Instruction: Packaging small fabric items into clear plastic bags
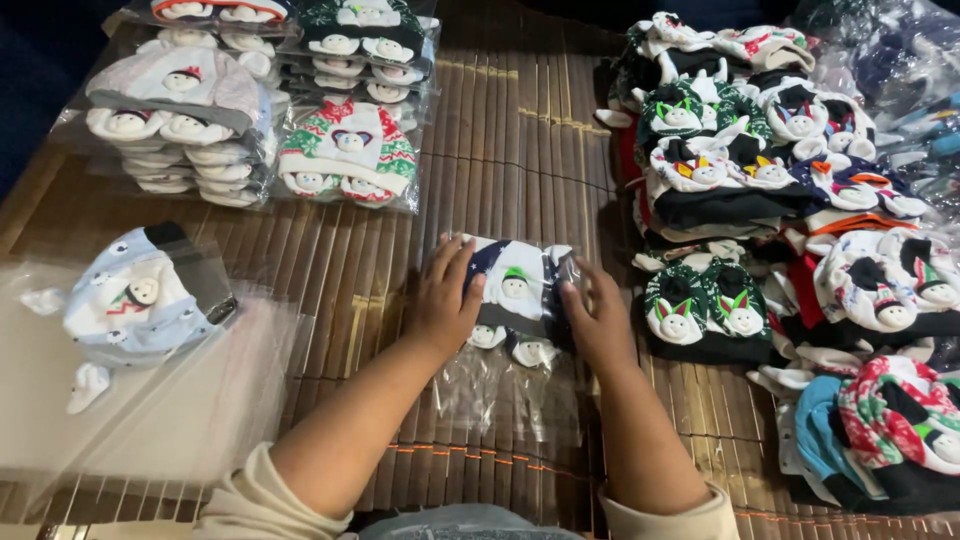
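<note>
Left hand (445, 300) lies flat with fingers spread on the left edge of a clear bag (512, 330) holding a navy-and-white baby hat set (515, 290), mid-mat on the bamboo mat (500, 150); right hand (597, 320) presses open-palmed on the bag's right edge. Bagged stacks (250, 110) sit far left; loose unbagged sets (780, 200) crowd just right of the right hand; a light-blue set (135, 300) lies on flat empty bags (150, 400) at near left.

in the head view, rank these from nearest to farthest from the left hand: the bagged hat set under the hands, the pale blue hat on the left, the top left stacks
1. Bagged hat set: under the left hand, touching.
2. Pale blue hat: on loose bags, to the left.
3. Top left stacks: at the mat's far left corner.
</note>
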